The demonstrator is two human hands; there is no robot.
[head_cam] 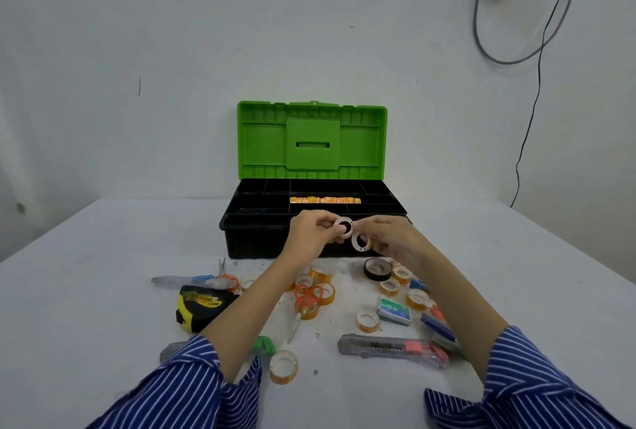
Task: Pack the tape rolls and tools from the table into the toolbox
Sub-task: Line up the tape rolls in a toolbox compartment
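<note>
Presently, in the head view, two small tape rolls are held just in front of the open toolbox (261,239), level with its front wall. The upper tape roll (344,226) is pinched by the fingertips of the left hand (311,234); the lower tape roll (360,242) is gripped by the curled fingers of the right hand (395,239). Both rolls are presented with their open cores facing the camera, and they appear to touch or nearly touch. The tray compartments (320,210) lie directly beyond and slightly above the hands, so the coming move is judged to be a short forward reach; both hands are about equally near. A row of orange rolls (325,200) is already seated in a middle compartment. On the table (103,256), further tape rolls, scissors (304,304), a tape measure (199,308) and a utility knife (392,347) remain unpacked.
</note>
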